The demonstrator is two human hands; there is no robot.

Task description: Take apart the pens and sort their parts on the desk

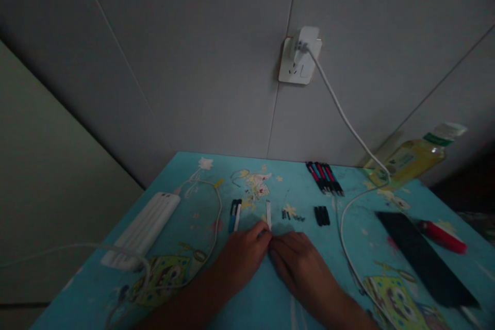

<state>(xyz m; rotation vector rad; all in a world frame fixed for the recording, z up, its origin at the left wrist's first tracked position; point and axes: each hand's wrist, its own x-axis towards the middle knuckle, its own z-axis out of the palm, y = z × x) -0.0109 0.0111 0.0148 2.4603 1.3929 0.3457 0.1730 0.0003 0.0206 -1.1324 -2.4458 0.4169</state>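
Note:
My left hand (247,247) and my right hand (296,258) meet at the fingertips low over the table, both with curled, closed fingers. Whatever they pinch is hidden behind the fingers. Thin white sticks (268,209), which look like pen refills, lie side by side, their near ends reaching the fingertips. Left of them are a blue pen barrel (232,215) and a white one (237,216). Small dark pen parts (286,214) and several tiny pieces lie in a row to the right, followed by black tube-like grips (322,215). Farther back rests a row of red, blue and black pens (325,178).
A white power strip (143,229) with a loose cable lies on the left. Another white cable (348,124) hangs from the wall socket (298,62) across the table. At right are a yellow-liquid bottle (413,157), a dark flat slab (427,258) and a red object (443,237).

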